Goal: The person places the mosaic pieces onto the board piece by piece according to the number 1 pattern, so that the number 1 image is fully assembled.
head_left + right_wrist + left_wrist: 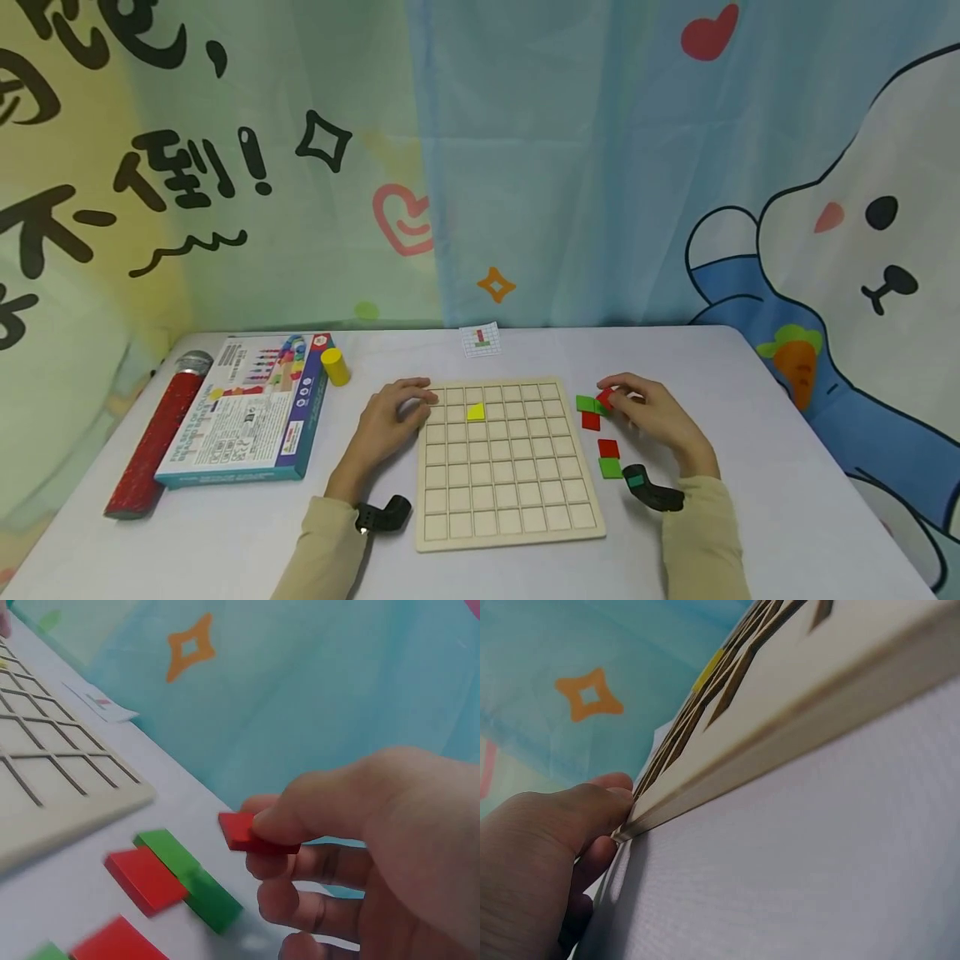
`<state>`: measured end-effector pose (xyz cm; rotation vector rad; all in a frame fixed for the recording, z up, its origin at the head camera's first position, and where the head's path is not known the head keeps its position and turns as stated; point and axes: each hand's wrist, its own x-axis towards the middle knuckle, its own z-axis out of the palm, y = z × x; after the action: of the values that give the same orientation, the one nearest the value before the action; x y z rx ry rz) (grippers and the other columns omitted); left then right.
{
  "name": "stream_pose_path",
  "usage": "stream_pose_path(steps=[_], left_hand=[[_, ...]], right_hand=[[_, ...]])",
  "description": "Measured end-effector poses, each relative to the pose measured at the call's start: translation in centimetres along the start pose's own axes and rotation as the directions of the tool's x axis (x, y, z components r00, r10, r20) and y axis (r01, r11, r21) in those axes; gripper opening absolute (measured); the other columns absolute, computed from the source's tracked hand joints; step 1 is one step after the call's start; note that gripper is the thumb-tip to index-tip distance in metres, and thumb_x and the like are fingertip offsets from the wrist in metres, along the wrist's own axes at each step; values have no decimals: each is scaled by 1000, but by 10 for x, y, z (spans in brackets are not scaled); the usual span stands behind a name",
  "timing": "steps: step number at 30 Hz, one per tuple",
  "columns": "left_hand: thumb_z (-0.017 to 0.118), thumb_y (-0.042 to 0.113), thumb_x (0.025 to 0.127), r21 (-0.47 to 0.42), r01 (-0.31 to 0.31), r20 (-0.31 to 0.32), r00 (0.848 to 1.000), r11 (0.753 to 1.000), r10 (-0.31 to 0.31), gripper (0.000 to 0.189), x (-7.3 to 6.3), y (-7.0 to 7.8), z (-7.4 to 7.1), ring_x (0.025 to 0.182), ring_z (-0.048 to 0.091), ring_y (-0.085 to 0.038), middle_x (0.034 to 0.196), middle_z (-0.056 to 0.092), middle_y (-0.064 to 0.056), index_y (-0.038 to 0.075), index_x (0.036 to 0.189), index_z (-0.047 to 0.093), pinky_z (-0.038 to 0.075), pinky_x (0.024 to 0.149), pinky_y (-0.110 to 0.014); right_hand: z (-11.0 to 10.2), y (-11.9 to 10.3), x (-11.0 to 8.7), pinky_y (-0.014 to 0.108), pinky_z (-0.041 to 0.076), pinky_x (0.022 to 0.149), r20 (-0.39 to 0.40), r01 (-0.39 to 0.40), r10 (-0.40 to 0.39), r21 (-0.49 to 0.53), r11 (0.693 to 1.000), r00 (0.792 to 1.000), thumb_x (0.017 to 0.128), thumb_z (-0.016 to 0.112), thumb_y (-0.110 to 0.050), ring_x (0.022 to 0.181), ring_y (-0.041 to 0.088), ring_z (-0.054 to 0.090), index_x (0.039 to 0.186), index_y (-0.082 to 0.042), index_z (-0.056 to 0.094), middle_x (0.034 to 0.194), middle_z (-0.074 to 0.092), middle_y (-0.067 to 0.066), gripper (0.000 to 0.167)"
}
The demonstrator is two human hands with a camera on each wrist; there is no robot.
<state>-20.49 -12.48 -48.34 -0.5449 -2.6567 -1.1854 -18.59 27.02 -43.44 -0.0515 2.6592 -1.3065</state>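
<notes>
My right hand pinches a red square tile between thumb and fingers, just above the tabletop. Below it in the right wrist view lie a green pair of tiles and a red tile touching them. Nearer to me are another red tile and a green tile. The wooden grid board lies flat between my hands, with one yellow tile in a cell of its second row. My left hand grips the board's far left corner, fingertips at its edge.
A small card with a printed grid lies behind the board. To the left are a boxed set, a yellow cylinder and a red microphone. A printed curtain hangs behind the white table.
</notes>
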Motion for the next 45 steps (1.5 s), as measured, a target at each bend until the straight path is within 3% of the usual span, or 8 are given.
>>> stream_pose_path(steps=[6, 12, 23, 34, 45], left_hand=[[68, 17, 86, -4, 10, 6, 1000, 1000, -10, 15, -2, -2, 1, 119, 55, -26, 127, 62, 0, 22, 100, 71, 36, 96, -52], [68, 17, 86, -1, 5, 9, 1000, 1000, -5, 16, 0, -2, 1, 119, 55, -26, 127, 62, 0, 22, 101, 71, 36, 96, -50], [68, 17, 86, 16, -20, 2, 1000, 1000, 20, 16, 2, -4, 1, 117, 55, -25, 127, 62, 1, 23, 101, 71, 38, 92, -49], [68, 17, 86, 3, -2, 3, 1000, 1000, 2, 16, 0, -2, 0, 115, 56, -24, 126, 63, 0, 23, 101, 71, 38, 92, -47], [67, 17, 86, -12, 9, 7, 1000, 1000, -9, 16, 0, 1, -1, 115, 56, -23, 126, 63, 1, 22, 101, 71, 37, 92, -46]], right_hand=[[12, -9, 6, 30, 46, 59, -26, 25, -25, 28, 999, 999, 97, 50, -19, 72, 22, 53, 121, -7, 55, 95, 59, 15, 28], [27, -17, 13, 31, 46, 59, -44, 100, -98, 31, 995, 994, 95, 55, -18, 70, 20, 56, 118, -5, 56, 96, 61, 17, 27], [52, -36, 20, 28, 45, 54, 7, 156, -156, 31, 987, 988, 94, 56, -16, 65, 19, 56, 117, -7, 56, 98, 64, 15, 25], [72, -46, 23, 31, 47, 68, 22, 265, -265, -9, 964, 964, 94, 57, -15, 74, 18, 63, 112, -9, 59, 98, 68, 13, 20], [88, -58, 22, 29, 48, 71, 54, 240, -237, -44, 970, 970, 90, 62, -16, 81, 14, 60, 118, -8, 61, 104, 67, 11, 29]])
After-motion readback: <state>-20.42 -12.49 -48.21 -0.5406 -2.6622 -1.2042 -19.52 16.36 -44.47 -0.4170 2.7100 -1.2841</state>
